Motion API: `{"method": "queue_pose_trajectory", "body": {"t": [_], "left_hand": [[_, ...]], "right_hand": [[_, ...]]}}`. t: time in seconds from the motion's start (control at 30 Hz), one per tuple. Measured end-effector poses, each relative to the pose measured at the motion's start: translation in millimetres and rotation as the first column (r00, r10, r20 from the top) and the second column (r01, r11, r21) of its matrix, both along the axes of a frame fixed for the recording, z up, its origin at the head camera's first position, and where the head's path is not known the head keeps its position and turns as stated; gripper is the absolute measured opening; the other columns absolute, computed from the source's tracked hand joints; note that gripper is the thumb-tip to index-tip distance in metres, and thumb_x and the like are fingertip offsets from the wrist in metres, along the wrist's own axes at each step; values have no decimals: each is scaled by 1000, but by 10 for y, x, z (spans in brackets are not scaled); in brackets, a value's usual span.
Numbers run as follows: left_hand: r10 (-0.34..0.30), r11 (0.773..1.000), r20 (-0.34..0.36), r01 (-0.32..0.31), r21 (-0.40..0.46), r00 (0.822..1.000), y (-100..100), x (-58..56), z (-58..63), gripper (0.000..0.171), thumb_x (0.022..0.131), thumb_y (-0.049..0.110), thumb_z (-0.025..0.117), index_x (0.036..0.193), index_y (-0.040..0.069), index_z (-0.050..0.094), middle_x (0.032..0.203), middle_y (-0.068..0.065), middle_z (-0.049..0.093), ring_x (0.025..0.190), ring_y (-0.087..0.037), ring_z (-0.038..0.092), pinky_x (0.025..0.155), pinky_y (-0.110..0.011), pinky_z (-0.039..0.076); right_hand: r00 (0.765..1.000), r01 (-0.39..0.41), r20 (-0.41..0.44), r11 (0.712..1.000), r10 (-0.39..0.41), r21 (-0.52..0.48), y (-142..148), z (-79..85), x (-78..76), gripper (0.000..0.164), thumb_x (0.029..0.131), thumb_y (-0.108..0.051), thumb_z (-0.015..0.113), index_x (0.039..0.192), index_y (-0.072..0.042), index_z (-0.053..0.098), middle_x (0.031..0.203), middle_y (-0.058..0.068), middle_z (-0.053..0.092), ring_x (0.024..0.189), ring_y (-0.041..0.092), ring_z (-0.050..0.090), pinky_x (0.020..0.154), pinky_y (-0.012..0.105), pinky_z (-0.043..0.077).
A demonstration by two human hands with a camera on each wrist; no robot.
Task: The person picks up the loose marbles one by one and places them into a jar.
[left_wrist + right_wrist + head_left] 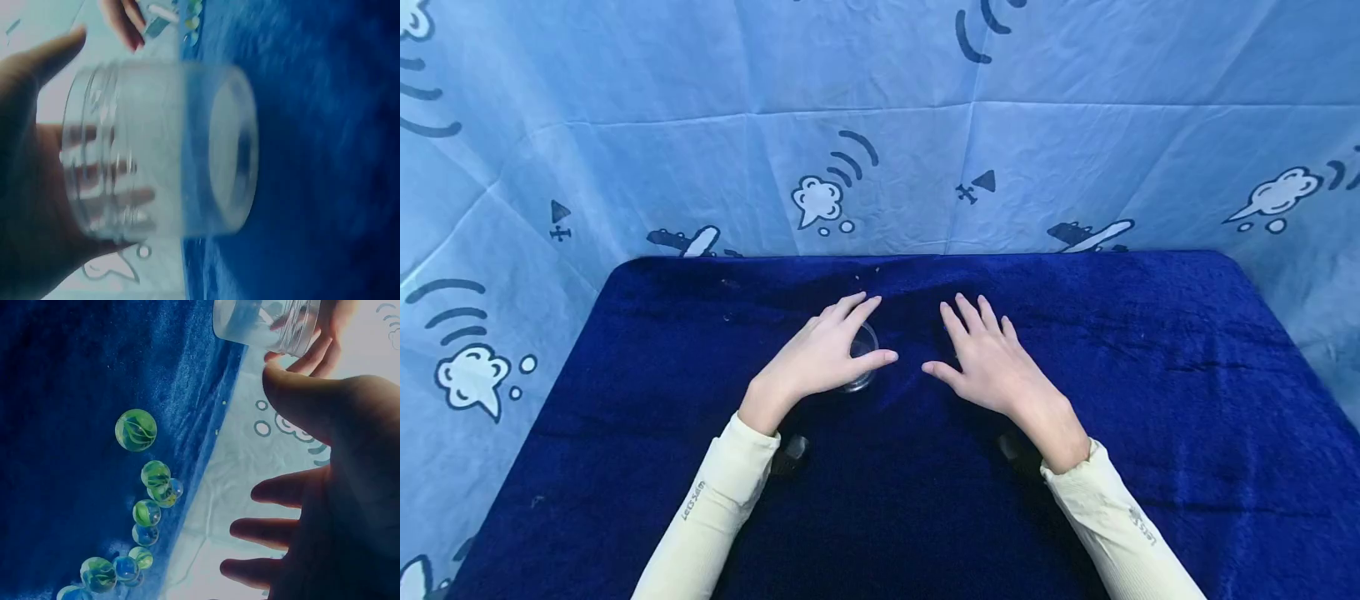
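A clear plastic jar [156,100] with a threaded rim stands upright on the blue cloth. My left hand [820,350] is spread at the jar's rim, with its thumb and fingers apart. In the left wrist view the fingers show through the jar's wall, while the thumb stands off it; contact is hard to tell. My right hand [992,367] hovers to the right with fingers spread, holding nothing. Several green and blue glass marbles [135,430] lie on the cloth below it in the right wrist view. The right hand mostly hides them in the head view.
A dark blue velvet cloth [910,517] covers the table. Behind it hangs a light blue curtain [895,67] with cartoon clouds and planes. Small pale specks lie near the table's far edge. A dark device [793,448] sits at the left wrist, another [1011,447] at the right.
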State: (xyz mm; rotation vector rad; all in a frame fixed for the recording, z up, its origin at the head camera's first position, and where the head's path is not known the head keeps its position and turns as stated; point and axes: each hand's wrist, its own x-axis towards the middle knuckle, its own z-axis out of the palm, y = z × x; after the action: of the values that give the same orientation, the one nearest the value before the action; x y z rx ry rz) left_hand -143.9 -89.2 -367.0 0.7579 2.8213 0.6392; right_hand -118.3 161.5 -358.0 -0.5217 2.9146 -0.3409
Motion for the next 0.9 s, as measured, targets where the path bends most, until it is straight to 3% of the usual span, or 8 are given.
{"method": "queue_pose_trajectory", "body": {"t": [0.17, 0.27, 0.37, 0.47, 0.57, 0.7, 0.9], "left_hand": [[-47, 992, 149, 29, 119, 988, -190, -58, 26, 98, 88, 59, 76, 164, 17, 31, 168, -11, 25, 150, -35, 33, 118, -55, 35], [-80, 983, 195, 46, 175, 978, -283, -77, 51, 105, 82, 51, 85, 164, 16, 30, 168, -11, 25, 149, -33, 35, 118, -53, 35], [-108, 976, 216, 63, 207, 970, -356, -87, 74, 108, 78, 42, 90, 163, 13, 31, 165, -12, 29, 147, -30, 37, 119, -50, 34], [-129, 973, 228, 79, 219, 965, -405, -92, 86, 108, 76, 36, 92, 162, 10, 32, 159, -15, 35, 143, -30, 41, 119, -48, 34], [-149, 970, 239, 95, 224, 960, -420, -97, 87, 108, 76, 32, 92, 161, 6, 32, 151, -18, 43, 136, -32, 47, 116, -48, 37], [-172, 966, 240, 116, 230, 956, -413, -113, 57, 104, 77, 31, 91, 159, 3, 34, 144, -19, 49, 132, -34, 52, 112, -47, 42], [-175, 965, 218, 123, 232, 960, -387, -124, 32, 99, 77, 34, 90, 155, 1, 40, 144, -18, 51, 133, -33, 52, 111, -46, 43]], "right_hand": [[1000, -17, 3, 1000, 17, -8, 9, -4, -1, 83, 97, -38, 73, 158, 1, 33, 163, 33, 22, 148, 58, 18, 113, 74, 26], [997, -50, -53, 998, 49, -23, 27, -8, 15, 79, 91, -33, 81, 151, 2, 44, 154, 36, 32, 141, 58, 30, 108, 72, 35], [986, -93, -144, 995, 87, -31, 52, -23, 26, 61, 82, -27, 89, 127, 3, 59, 132, 32, 47, 120, 53, 46, 96, 65, 45], [972, -128, -201, 992, 120, -24, 71, -36, 23, 47, 74, -22, 94, 100, -2, 60, 106, 20, 51, 97, 43, 50, 82, 56, 46], [970, -158, -186, 987, 154, -8, 83, -37, 16, 41, 71, -18, 95, 88, -6, 59, 91, 11, 50, 85, 35, 49, 74, 50, 46], [976, -194, -97, 981, 193, 3, 95, -27, 13, 34, 74, -12, 91, 76, -11, 58, 79, 3, 53, 75, 26, 52, 66, 45, 48], [975, -221, -18, 975, 221, -17, 103, -21, 13, 31, 78, -7, 86, 68, -14, 58, 69, -4, 54, 65, 17, 53, 60, 41, 49]]}}
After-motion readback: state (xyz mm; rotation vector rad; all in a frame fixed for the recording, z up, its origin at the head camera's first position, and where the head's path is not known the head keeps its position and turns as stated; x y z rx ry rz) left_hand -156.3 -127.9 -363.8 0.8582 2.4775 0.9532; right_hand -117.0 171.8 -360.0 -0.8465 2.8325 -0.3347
